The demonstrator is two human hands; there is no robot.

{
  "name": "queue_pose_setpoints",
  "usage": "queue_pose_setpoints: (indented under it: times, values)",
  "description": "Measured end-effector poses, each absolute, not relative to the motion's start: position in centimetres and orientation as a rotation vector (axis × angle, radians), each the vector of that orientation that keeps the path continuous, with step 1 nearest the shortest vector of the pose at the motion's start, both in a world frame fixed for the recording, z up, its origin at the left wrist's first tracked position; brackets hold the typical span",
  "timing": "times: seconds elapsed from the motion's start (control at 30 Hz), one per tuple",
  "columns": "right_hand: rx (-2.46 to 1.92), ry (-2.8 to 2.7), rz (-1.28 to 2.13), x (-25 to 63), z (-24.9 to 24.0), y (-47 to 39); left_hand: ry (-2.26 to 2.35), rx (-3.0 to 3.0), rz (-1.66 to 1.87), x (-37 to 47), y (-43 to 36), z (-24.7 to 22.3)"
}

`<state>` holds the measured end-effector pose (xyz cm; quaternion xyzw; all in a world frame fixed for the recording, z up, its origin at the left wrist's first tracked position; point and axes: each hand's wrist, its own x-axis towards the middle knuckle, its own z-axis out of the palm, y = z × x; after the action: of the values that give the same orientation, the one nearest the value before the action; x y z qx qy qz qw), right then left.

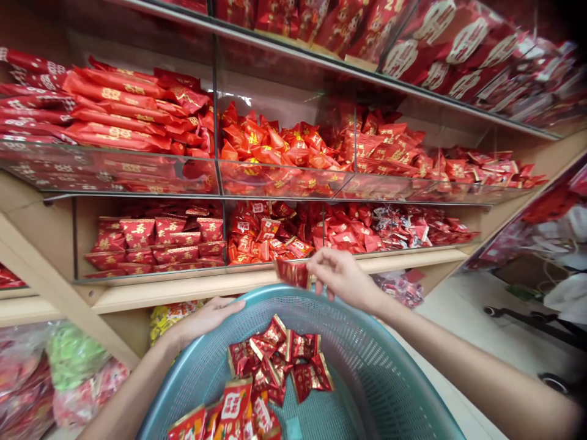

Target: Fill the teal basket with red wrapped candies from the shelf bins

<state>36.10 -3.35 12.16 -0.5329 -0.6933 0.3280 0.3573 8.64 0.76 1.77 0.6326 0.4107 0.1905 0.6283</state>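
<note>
A teal plastic basket (389, 366) with perforated walls fills the lower middle of the view. My left hand (213, 315) grips its rim at the far left side, fingers partly hidden by the edge. Just above the far rim, my right hand (337, 275) pinches a small red candy packet (293, 273), slightly blurred. Inside the basket lie several dark red and gold wrapped candies (275, 354). Nearer to me, several brighter red packets with white labels (232, 403) rest against its wall.
Beyond the basket, a wooden shelf edge (174, 287) fronts glass-partitioned bins of red packets (137, 238). Higher shelves hold more red packets (284, 146). Bagged goods (76, 354) sit low at left. At right, dark chair legs with casters (527, 318) stand on the floor.
</note>
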Motion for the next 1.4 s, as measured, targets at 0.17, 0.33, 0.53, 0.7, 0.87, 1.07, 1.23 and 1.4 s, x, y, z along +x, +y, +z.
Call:
queue_pose_setpoints:
  times: [0.17,0.33,0.53,0.7,0.87,1.07,1.23,1.4]
  values:
    - [-1.491,-1.818,1.382,36.1,7.4,-5.3,0.974,1.489,0.426,8.9,0.6,2.2]
    - [-1.569,-1.651,1.525,36.4,5.6,-5.0,1.002,1.482,0.427,9.0,0.4,2.5]
    - [-1.69,-1.381,1.772,36.1,5.2,-4.9,0.989,1.459,0.424,9.0,0.4,2.5]
    - [-1.755,-1.361,1.821,35.8,4.6,-5.3,1.013,1.475,0.414,9.1,0.4,2.7]
    - [-1.901,-1.59,1.685,35.3,3.6,-5.0,1.01,1.485,0.42,9.0,0.3,2.9]
    - [-2.053,-2.35,0.529,35.0,4.2,-5.2,1.039,1.475,0.419,9.1,0.2,3.1]
    - [-1.557,-2.763,0.145,33.8,5.7,-5.4,1.032,1.481,0.421,9.2,0.3,2.7]
    - [-1.06,-2.916,0.248,32.5,4.7,-4.9,1.036,1.487,0.429,9.0,0.5,2.4]
